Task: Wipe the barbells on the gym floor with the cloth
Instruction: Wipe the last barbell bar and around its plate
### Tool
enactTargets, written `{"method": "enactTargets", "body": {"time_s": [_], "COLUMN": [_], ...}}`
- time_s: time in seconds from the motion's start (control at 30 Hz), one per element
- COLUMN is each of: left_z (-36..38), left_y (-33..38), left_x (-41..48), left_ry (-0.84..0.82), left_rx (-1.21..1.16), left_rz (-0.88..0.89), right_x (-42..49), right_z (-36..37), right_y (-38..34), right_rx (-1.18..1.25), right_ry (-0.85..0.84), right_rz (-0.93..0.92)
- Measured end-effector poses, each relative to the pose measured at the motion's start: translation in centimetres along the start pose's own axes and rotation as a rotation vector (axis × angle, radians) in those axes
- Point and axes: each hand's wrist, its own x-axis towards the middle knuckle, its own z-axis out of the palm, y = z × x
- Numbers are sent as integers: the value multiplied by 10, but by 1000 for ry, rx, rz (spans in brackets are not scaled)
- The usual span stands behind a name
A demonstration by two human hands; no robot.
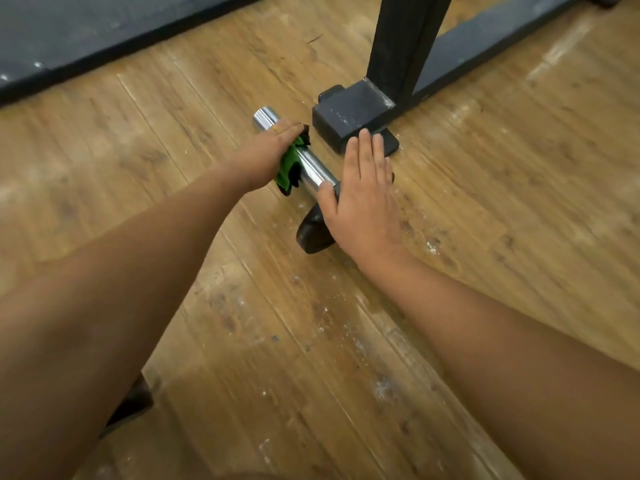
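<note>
Head view: nearest are both forearms, reaching out over a worn wooden floor (346,341) flecked with white dust and scuffs. The right hand (363,202) lies flat with straight fingers on the dark collar (311,233), thumb against the chrome, probably so the bar cannot roll while it is rubbed. Just beyond, the left hand (266,154) is wrapped over a green cloth (289,164), gripping it and pressing it around the shiny end of the barbell (315,174). The barbell lies on the floor, its tip pointing away to the left. Just beside it stands the black foot of a rack (349,112), its post (401,39) rising out of view. Farthest off, a dark mat (104,29) borders the wood.
</note>
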Motion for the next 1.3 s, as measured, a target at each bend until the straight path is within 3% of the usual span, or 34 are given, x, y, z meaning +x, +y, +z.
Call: {"method": "enactTargets", "body": {"time_s": [0.07, 0.23, 0.43, 0.6, 0.77, 0.9, 1.0, 1.1, 1.3], "left_z": [6, 21, 11, 2, -14, -2, 4, 5, 6], "left_y": [1, 26, -6, 7, -11, -9, -15, -10, -8], "left_x": [-2, -25, 1, -20, -13, -40, -46, -46, -55], "left_ry": [54, 43, 37, -35, -22, -45, -21, -13, -39], "left_rx": [-44, -33, 24, 86, 67, 59, 15, -7, -7], "left_rz": [-33, 207, -2, 175, -63, 83, 58, 8, 115], "right_x": [0, 1, -2, -8, -22, -32, -37, -24, -22], "right_z": [1, 2, 9, 10, 21, 24, 18, 9, 11], "right_y": [0, 2, -4, -8, -25, -33, -33, -17, -10], "right_rx": [4, -7, -43, -64, -90, -59, 42, 189, 169], "right_ry": [12, 18, 66, 77, 104, 75, 45, 2, -20], "right_rz": [-1, 11, -7, -32, -69, -89, -126, -3, -8]}}
